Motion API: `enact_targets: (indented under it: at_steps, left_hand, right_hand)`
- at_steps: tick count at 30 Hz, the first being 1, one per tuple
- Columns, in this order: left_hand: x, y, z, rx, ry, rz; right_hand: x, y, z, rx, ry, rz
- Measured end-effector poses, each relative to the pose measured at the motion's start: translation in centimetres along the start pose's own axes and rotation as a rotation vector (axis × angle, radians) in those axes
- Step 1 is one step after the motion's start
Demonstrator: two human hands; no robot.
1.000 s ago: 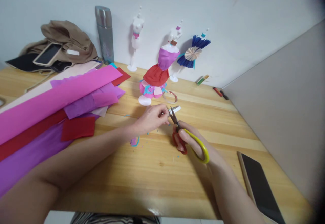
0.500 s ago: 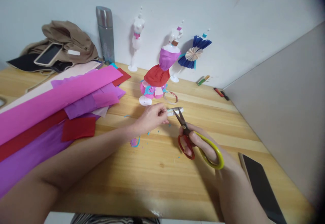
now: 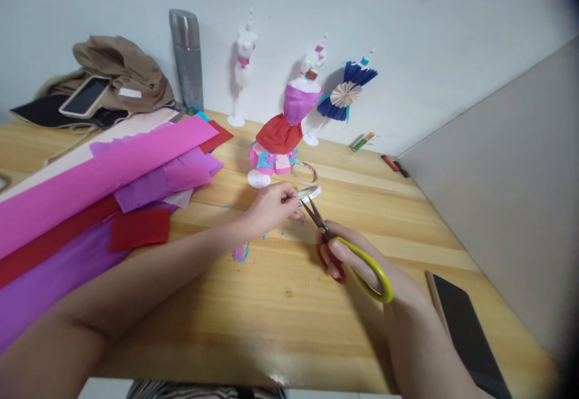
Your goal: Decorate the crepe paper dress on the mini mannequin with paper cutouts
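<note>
Over the wooden table (image 3: 280,308), the left hand (image 3: 271,207) pinches one end of a small white strip (image 3: 312,191) between thumb and fingers, just in front of the paper-dressed doll stand (image 3: 283,130). The right hand (image 3: 366,266) has its fingers closed through the handles of the scissors (image 3: 324,230) (one red, one yellow), whose blade tips touch the strip. Pink and purple crepe sheets (image 3: 90,181) lie to the left.

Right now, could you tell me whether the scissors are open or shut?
Nearly shut: the scissors in the right hand show blades together as one narrow line, at the white strip pinched by the left hand.
</note>
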State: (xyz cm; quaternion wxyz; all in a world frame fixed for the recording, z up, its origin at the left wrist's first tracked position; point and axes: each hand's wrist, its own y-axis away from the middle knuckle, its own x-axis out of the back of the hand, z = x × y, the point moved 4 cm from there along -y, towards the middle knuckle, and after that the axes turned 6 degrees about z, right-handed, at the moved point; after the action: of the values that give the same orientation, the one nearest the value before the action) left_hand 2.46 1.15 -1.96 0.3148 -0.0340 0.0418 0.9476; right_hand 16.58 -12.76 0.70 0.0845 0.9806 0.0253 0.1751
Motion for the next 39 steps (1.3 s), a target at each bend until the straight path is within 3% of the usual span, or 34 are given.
enact_targets:
  at_steps: [11, 39]
  left_hand:
    - [-0.4, 0.6, 0.2, -0.147, -0.151, -0.02]
    - [-0.6, 0.7, 0.5, -0.128, -0.218, -0.047]
  right_hand:
    - [-1.2, -0.8, -0.5, -0.001, 0.033, 0.14]
    - [-1.7, -1.2, -0.9, 0.013, 0.048, 0.123]
